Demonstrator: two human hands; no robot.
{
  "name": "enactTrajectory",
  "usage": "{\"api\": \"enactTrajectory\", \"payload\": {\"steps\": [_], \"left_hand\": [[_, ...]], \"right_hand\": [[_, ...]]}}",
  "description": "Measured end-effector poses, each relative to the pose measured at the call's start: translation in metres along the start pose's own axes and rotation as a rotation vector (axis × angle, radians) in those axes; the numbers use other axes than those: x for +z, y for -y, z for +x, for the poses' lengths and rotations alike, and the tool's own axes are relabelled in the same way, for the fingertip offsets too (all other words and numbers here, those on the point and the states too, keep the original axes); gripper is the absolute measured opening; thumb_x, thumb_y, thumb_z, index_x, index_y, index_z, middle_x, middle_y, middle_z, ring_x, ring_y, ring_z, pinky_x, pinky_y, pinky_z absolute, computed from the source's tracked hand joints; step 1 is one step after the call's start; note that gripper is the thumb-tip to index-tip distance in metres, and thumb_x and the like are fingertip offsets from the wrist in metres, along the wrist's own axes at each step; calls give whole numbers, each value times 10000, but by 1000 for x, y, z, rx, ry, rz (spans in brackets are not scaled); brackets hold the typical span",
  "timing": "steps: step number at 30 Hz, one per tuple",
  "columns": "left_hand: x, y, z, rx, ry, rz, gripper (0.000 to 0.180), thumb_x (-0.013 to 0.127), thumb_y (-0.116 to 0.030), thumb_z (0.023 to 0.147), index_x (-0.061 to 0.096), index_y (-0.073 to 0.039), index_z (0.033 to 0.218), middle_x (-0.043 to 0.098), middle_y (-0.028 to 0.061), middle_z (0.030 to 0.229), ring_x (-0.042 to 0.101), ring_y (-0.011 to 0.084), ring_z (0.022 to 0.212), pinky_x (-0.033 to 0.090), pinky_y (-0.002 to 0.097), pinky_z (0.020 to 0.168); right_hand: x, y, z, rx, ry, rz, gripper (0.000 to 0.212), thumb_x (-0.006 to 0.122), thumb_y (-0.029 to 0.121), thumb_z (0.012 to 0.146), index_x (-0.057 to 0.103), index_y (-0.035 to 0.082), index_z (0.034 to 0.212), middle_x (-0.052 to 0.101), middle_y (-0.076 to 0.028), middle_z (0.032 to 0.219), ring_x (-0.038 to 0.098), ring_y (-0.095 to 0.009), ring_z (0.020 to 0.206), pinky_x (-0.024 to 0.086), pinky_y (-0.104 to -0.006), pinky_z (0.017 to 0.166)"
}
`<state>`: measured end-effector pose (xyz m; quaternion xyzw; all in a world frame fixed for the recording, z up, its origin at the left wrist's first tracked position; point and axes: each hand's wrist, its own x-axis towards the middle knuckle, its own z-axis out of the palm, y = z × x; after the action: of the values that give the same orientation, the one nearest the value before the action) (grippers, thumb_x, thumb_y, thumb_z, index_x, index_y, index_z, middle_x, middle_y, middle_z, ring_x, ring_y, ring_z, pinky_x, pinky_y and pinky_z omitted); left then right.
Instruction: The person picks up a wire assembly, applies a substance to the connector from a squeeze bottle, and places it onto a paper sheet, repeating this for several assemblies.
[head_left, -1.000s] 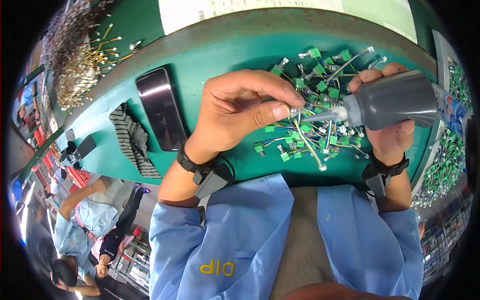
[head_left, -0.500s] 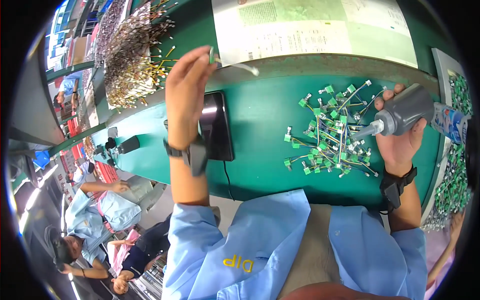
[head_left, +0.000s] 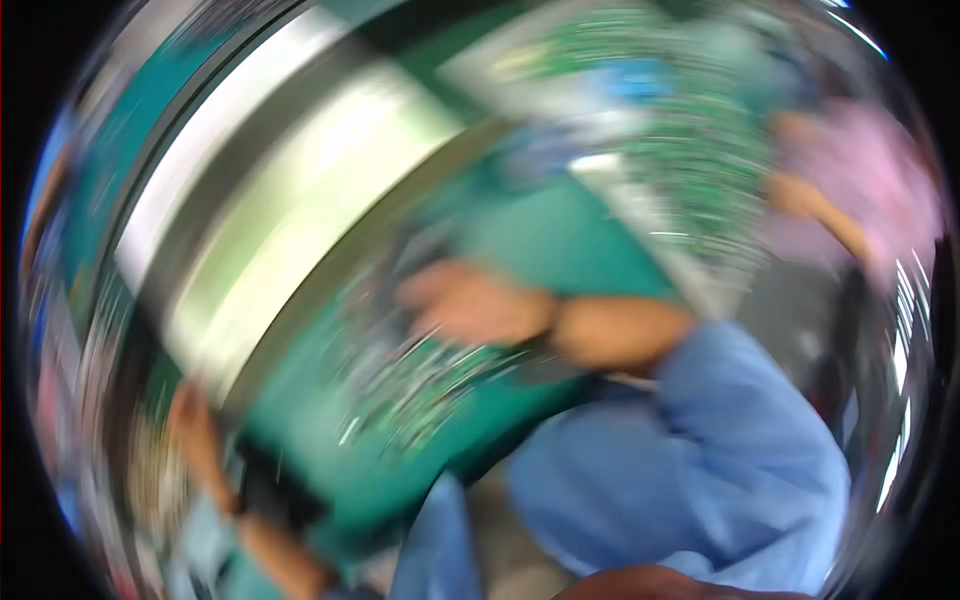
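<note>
The whole view is smeared by motion. My right hand (head_left: 475, 303) is over the bench, its fingers at a blurred dark grey squeeze bottle (head_left: 420, 250). Close below it lies a pile of green connectors with short wires (head_left: 415, 395). Far to the left, my left hand (head_left: 190, 415) is raised near the bench's back ledge. Its fingers are too blurred to show their shape or anything in them.
Printed sheets (head_left: 300, 215) lie beyond the ledge. A tray with many green connectors (head_left: 705, 165) stands at the right, and a person in pink (head_left: 850, 190) reaches toward it. A black flat device (head_left: 275, 485) lies by my left wrist.
The view has swung to the right, so the bench looks tilted and everything has shifted left. The wired green connector seen in my left hand before can no longer be made out.
</note>
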<state>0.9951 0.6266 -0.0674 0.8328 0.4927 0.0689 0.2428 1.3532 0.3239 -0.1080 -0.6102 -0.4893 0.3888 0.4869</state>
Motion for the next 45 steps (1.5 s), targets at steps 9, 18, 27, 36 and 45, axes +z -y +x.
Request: {"api": "enactTrajectory", "payload": {"steps": [9, 18, 27, 36, 45], "left_hand": [[1, -69, -7, 199, -51, -200, 247, 652, -173, 917, 693, 7, 1081, 700, 144, 904, 618, 225, 767, 505, 360, 705], [15, 19, 27, 250, 91, -240, 255, 563, -78, 947, 613, 45, 1164, 656, 126, 1121, 608, 187, 1013, 466, 289, 908], [-9, -56, -7, 297, -11, -124, 280, 582, -113, 938, 608, 20, 1183, 653, 137, 1100, 607, 212, 968, 471, 322, 862], [42, -200, -120, 579, 316, -97, 333, 735, -117, 810, 648, -4, 1110, 649, 200, 1081, 614, 381, 964, 475, 457, 868], [63, -199, -125, 351, 327, -374, 219, 744, -44, 803, 683, 9, 1007, 677, 121, 911, 612, 207, 754, 503, 307, 694]], "right_hand": [[-2, 46, 2, -2, 63, 1391, 401, 682, 273, 892, 529, 46, 1184, 634, -154, 1141, 654, -226, 988, 571, -368, 748], [1, 40, 11, 14, 90, 1390, 404, 665, 283, 906, 514, 57, 1205, 616, -160, 1180, 655, -229, 993, 573, -369, 747], [0, 38, 8, 16, 94, 1407, 395, 637, 290, 926, 510, 57, 1218, 603, -163, 1207, 647, -238, 1015, 564, -373, 762], [-1, 41, 10, 33, 103, 1434, 407, 629, 298, 929, 512, 37, 1218, 593, -176, 1227, 641, -251, 1032, 555, -375, 784], [2, 34, 11, 19, 94, 1453, 399, 625, 295, 932, 520, 31, 1212, 597, -189, 1220, 646, -256, 1024, 558, -375, 784]]}}
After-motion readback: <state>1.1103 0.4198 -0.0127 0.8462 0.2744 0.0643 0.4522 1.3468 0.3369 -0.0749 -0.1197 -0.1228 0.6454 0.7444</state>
